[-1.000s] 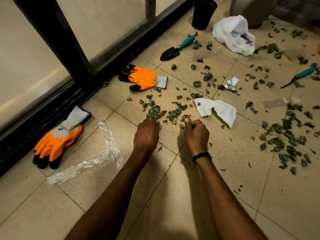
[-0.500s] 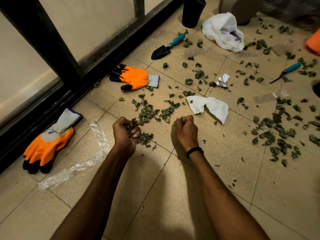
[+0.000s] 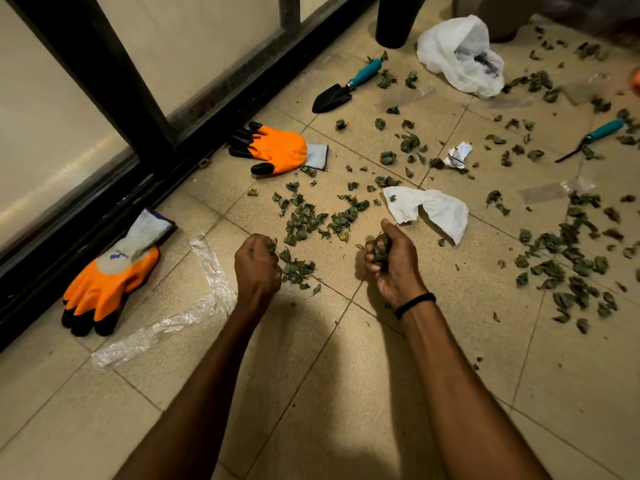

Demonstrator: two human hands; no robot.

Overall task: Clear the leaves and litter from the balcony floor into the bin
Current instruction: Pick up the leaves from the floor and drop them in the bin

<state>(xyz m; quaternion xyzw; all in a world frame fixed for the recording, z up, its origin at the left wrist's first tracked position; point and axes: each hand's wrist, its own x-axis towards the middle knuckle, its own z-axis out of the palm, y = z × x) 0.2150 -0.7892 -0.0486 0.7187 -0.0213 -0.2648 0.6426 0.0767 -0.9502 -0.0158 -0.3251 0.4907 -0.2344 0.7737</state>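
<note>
Dry green leaves [image 3: 311, 220] lie scattered over the beige tiled floor, with a denser patch at the right [image 3: 571, 258]. My left hand [image 3: 258, 263] is a fist gripping a clump of leaves, low over the floor, and a small heap of leaves [image 3: 296, 266] lies just to its right. My right hand [image 3: 391, 261], with a black band on the wrist, grips another bunch of leaves that shows between the curled fingers. A white crumpled tissue [image 3: 429, 209] lies just beyond my right hand. A black bin [image 3: 394, 19] stands at the far top.
Two orange gloves [image 3: 273, 150] [image 3: 107, 282] lie along the black window frame [image 3: 121, 109] on the left. A clear plastic strip [image 3: 194, 306], a teal-handled trowel [image 3: 346, 88], a white plastic bag [image 3: 457, 57], a paper scrap [image 3: 457, 155] and a teal hand fork [image 3: 595, 136] lie about.
Both hands went from reaching flat into the leaf pile to closing into fists on leaves. They drew back toward me and apart, and the right hand turned palm-sideways.
</note>
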